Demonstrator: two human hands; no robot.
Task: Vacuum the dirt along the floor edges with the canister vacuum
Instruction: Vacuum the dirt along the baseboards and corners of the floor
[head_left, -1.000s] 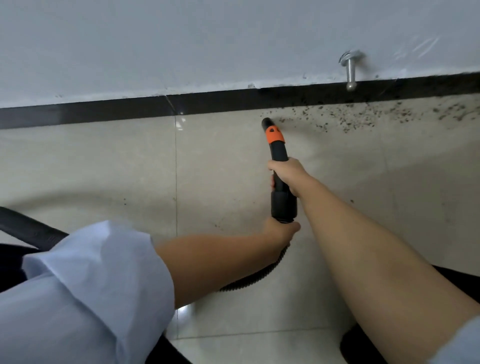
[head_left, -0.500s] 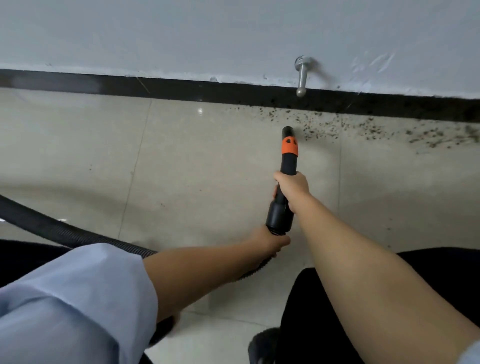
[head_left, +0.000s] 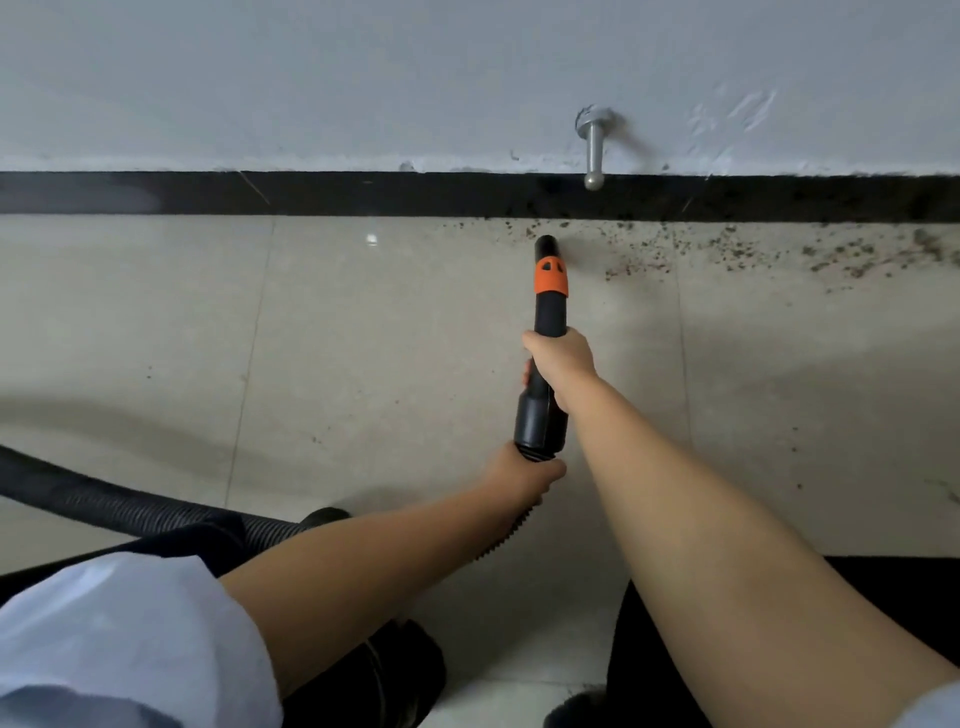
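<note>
Nozzle (head_left: 549, 291): black with orange collar, tip on the floor (head_left: 363, 338) just short of the baseboard (head_left: 363, 193)
Dirt (head_left: 753, 249): scattered at 3 o'clock of the tip
Right grip (head_left: 561, 358): wrapped round the nozzle
Left grip (head_left: 524, 475): wrapped round the hose (head_left: 104, 501)
Doorstop (head_left: 595, 150): 12 o'clock

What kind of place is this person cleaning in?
Probably an indoor room or hallway, at the foot of a wall. Glossy beige floor tiles meet a black skirting board under a painted wall, with a metal door stop fixed to it.
</note>
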